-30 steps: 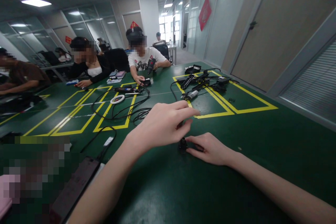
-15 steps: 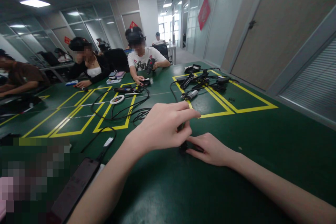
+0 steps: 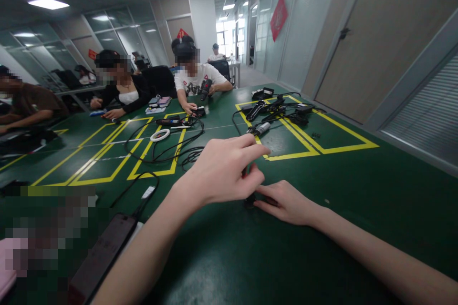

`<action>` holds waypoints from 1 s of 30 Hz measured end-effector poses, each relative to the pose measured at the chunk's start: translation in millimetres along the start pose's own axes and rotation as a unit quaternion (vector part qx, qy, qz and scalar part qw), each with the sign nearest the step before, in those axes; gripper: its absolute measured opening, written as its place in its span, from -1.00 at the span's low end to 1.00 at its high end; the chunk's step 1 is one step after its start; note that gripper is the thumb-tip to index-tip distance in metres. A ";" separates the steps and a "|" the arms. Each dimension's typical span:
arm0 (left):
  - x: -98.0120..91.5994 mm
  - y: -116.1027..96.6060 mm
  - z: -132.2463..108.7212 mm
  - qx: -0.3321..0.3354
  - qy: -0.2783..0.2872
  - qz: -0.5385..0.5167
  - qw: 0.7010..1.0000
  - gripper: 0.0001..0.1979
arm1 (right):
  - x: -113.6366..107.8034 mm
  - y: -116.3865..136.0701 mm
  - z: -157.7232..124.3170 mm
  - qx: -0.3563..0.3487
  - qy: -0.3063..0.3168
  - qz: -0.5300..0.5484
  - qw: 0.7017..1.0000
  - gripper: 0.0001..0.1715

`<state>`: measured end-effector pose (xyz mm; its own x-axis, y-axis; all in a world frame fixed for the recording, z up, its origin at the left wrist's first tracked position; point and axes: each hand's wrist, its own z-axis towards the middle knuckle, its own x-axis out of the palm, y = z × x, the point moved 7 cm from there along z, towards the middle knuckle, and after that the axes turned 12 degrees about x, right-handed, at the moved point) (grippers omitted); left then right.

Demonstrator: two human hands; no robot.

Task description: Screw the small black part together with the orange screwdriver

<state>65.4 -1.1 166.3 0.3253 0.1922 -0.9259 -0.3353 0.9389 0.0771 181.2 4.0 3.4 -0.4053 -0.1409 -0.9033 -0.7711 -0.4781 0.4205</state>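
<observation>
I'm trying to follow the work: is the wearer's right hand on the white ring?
No, the white ring lies on the table, apart from the right hand, which is at a black part.

The person's bare left hand point(image 3: 229, 169) covered the top of a small black object point(image 3: 249, 199), leaving its full shape unclear. The bare left forearm point(image 3: 150, 243) hid one side of a dark rectangular device point(image 3: 103, 250). Tiny dark pieces point(image 3: 315, 136) were too small to identify.

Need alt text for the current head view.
The left hand arches over a small black part on a green table while the right hand holds it from the right. Beyond are tangled black cables, a white ring and seated people.
</observation>
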 end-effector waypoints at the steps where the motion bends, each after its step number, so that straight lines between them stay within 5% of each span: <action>1: -0.3 0.6 -0.2 -0.005 0.003 0.002 1.000 -0.63 | 0.2 -0.1 0.1 0.000 0.001 0.001 1.000 -0.56; 16: -0.1 -4.5 1.5 0.051 -0.017 -0.010 0.998 -0.67 | 0.4 2.4 0.3 -0.008 0.006 -0.020 1.000 -0.60; 30: 2.9 -1.2 1.5 0.034 -0.001 -0.020 0.999 -0.70 | 0.2 1.7 0.1 -0.007 0.004 -0.025 1.000 -0.58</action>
<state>68.1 -1.3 164.1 0.3388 0.1549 -0.9280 -0.2613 0.9630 0.0654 179.8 3.3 4.0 -0.3616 -0.1238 -0.9241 -0.7839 -0.4962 0.3732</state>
